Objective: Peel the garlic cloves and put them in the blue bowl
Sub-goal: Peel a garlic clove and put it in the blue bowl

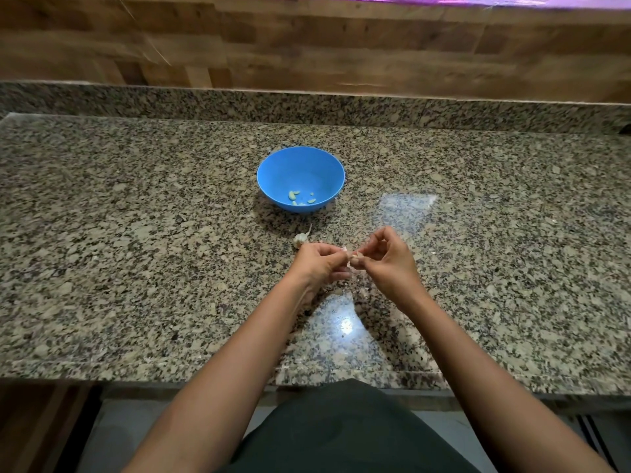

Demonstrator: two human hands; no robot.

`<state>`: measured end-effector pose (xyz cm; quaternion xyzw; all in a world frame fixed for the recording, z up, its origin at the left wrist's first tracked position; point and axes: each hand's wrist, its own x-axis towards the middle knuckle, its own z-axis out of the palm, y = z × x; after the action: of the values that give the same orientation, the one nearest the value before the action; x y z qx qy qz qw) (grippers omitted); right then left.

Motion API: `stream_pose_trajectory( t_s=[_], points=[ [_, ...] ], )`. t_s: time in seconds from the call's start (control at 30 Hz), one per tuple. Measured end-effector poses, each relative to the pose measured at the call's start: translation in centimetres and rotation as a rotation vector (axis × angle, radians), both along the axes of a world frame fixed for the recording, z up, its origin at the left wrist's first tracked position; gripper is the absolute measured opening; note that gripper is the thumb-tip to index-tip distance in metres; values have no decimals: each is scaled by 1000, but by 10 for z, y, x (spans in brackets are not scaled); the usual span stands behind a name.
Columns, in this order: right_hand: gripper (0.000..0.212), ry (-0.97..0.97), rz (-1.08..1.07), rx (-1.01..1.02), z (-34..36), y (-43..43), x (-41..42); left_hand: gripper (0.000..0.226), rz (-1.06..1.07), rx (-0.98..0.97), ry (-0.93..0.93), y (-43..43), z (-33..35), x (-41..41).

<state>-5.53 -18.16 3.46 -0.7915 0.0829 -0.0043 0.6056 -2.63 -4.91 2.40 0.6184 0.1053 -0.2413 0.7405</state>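
A blue bowl [300, 165] stands on the granite counter [136, 250], with several pale peeled cloves [294, 195] at its bottom. Nearer to me, a garlic bulb remnant with a thin stem [301, 239] lies on the stone. Just in front of it, my left hand [317, 266] and my right hand [386, 257] meet above the counter. Both pinch one small garlic clove [354, 259] between their fingertips. Papery skin sticks out around the clove, and most of it is hidden by my fingers.
A granite upstand and a wooden wall [307, 46] close off the back of the counter. The counter's front edge [205, 378] runs just before my dark-clothed body. Bright light reflections lie on the stone below my hands.
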Motion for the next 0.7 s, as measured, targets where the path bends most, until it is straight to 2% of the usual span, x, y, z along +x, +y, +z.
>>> stream_pose_trajectory(
  t_s=[0.1, 0.17, 0.33, 0.5, 0.63, 0.7],
  points=[
    [29, -27, -10, 16, -2, 2, -2, 10, -19, -3, 4, 0, -2, 1],
    [26, -24, -7, 95, -3, 5, -3, 14, -38, 38, -31, -2, -2, 1],
    [16, 113, -39, 356, -9, 9, -5, 22, -46, 152, -100, -4, -6, 0],
    [13, 183, -34, 425, -13, 4, -3, 24, -26, 205, -155, -4, -9, -4],
    [12, 270, -91, 612, -6, 6, -3, 15, -16, 570, -431, -5, -7, -9],
    [13, 311, -127, 720, -2, 8, -2, 17, -23, 642, -537, -6, -8, -12]
  ],
)
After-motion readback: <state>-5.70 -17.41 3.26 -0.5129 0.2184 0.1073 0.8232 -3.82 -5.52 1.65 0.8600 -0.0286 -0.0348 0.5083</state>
